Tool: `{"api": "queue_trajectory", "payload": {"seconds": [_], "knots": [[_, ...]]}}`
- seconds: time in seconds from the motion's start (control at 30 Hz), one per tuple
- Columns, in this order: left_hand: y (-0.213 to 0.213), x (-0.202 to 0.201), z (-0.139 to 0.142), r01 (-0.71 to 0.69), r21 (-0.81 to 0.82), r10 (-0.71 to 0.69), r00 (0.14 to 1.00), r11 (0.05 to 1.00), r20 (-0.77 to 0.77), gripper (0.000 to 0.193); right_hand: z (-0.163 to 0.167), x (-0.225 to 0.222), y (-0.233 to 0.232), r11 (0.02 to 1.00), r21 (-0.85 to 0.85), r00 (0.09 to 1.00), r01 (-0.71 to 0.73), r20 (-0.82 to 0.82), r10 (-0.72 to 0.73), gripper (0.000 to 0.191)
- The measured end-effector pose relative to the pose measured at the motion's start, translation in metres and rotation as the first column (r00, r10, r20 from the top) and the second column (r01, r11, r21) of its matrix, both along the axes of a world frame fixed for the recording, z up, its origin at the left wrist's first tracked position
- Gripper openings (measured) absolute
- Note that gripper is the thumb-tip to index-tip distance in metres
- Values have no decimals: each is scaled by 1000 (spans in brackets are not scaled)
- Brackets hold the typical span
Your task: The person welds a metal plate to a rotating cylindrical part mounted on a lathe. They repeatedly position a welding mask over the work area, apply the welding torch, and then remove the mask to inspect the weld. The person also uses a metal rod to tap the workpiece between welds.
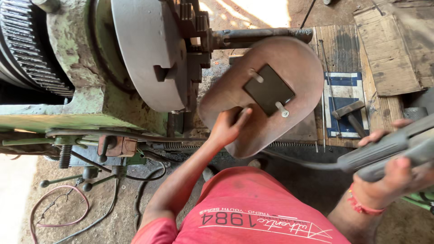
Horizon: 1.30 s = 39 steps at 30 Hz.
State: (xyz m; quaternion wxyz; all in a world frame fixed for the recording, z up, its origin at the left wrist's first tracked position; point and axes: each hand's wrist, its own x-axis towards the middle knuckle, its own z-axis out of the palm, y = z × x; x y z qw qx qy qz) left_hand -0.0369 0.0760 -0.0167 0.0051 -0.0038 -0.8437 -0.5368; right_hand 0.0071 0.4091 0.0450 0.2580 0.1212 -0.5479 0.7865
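Note:
My left hand grips the handle of a brown hand-held welding shield with a dark rectangular glass window, held up beside the lathe chuck. My right hand is closed around a grey welding electrode holder, whose cable runs off to the left under the shield. A dark metal shaft is clamped in the chuck jaws and sticks out to the right, partly hidden behind the shield. I wear a red shirt.
A green lathe headstock with a large gear fills the left. A hammer lies on a blue-and-white board over wooden planks. Cardboard sheets lie at the top right. Cables and a red wire loop trail on the dirt floor.

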Motion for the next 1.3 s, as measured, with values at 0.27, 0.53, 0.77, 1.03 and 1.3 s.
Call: {"api": "queue_trajectory", "payload": {"seconds": [0.27, 0.53, 0.77, 1.03, 1.3], "knots": [[-47, 81, 75, -138, 374, 215, 961, 917, -173, 32, 3, -18, -37, 939, 332, 995, 86, 18, -98, 83], [-71, 104, 107, -181, 576, 460, 800, 797, -386, 46, 33, -27, -107, 527, 819, 974, 227, -187, -128, 97], [-75, 107, 118, -232, 606, 496, 810, 761, -313, 49, 46, -29, -130, 472, 850, 973, 232, -208, -104, 96], [-73, 107, 105, -127, 497, 302, 908, 858, -289, 34, 42, -35, -145, 491, 849, 981, 195, -172, -92, 94], [-59, 109, 100, 78, 303, 34, 937, 950, -349, 31, -15, -49, -120, 457, 857, 971, 238, -228, -78, 51]]}}
